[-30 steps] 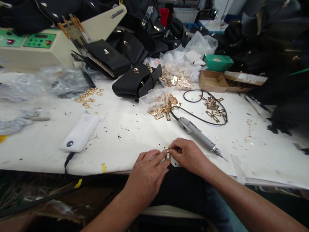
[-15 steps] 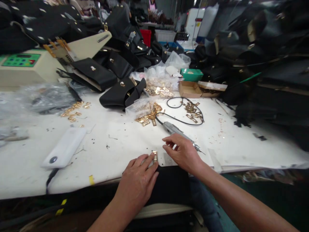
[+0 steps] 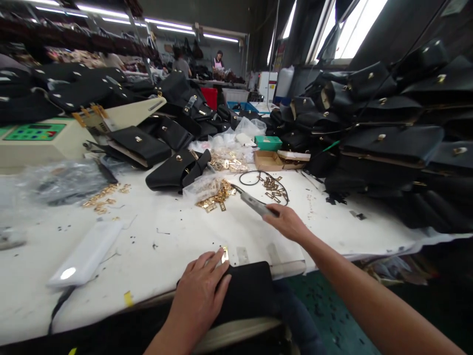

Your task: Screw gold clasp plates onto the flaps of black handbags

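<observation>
My right hand point(image 3: 286, 221) is closed around the front end of a grey electric screwdriver point(image 3: 254, 203); its tip is hidden by the hand. A black cord point(image 3: 236, 188) runs from its back end. My left hand point(image 3: 203, 285) lies flat, fingers stretched out, on the edge of a black leather piece point(image 3: 251, 283) at the table's front. Right by its fingertips is a small gold metal plate point(image 3: 225, 255), partly covered by them. A pile of similar gold plates point(image 3: 216, 197) spills from a clear bag beyond my hands.
A white power bank point(image 3: 88, 254) with a cable lies at the left of the white table point(image 3: 148, 261). Darker metal plates point(image 3: 272, 187) lie inside the cord's loop. Black bags point(image 3: 391, 148) are stacked on the right; a cardboard box point(image 3: 268, 160) stands at the back.
My right hand has moved forward and closed on the screwdriver, which lay on the table before. My left hand keeps its place at the gold plate. The head view has tilted up.
</observation>
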A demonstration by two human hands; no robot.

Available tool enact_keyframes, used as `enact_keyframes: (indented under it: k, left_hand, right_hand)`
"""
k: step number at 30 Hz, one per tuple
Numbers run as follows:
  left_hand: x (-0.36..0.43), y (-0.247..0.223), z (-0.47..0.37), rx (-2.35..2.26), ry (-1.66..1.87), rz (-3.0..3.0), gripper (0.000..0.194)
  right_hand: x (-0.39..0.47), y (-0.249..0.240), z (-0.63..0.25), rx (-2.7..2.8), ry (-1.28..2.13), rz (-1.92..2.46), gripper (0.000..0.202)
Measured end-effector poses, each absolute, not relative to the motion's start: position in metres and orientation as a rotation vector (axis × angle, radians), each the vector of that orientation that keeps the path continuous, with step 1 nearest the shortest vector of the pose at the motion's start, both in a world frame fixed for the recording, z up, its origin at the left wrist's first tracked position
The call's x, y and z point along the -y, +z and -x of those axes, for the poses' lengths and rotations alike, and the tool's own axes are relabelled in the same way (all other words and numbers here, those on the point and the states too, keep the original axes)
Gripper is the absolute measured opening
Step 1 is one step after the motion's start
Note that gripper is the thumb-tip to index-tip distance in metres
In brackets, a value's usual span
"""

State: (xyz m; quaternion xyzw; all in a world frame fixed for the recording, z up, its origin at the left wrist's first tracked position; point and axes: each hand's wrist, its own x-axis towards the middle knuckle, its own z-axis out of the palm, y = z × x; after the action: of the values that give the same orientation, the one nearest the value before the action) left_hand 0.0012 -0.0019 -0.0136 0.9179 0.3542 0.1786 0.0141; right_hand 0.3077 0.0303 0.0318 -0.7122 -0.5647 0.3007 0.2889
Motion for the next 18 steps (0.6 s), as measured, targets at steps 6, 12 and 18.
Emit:
enact_keyframes:
  k: [6,12,18]
  left_hand:
    - [0.006,-0.011,-0.006,-1.152,0.609,-2.79,0.026]
    - [0.007,-0.009,-0.008,-1.166,0.612,-2.722,0.025]
    - [0.008,-0.008,-0.008,-1.177,0.634,-2.674,0.025]
  right_hand:
    - [-0.03,0.045,-0.314,0.798,1.174,1.21,0.033]
    - [-0.034,0.028,-0.289,0.734,0.909,1.26,0.04]
    - [-0.037,0.015,-0.271,0.748,0.808,1.261,0.042]
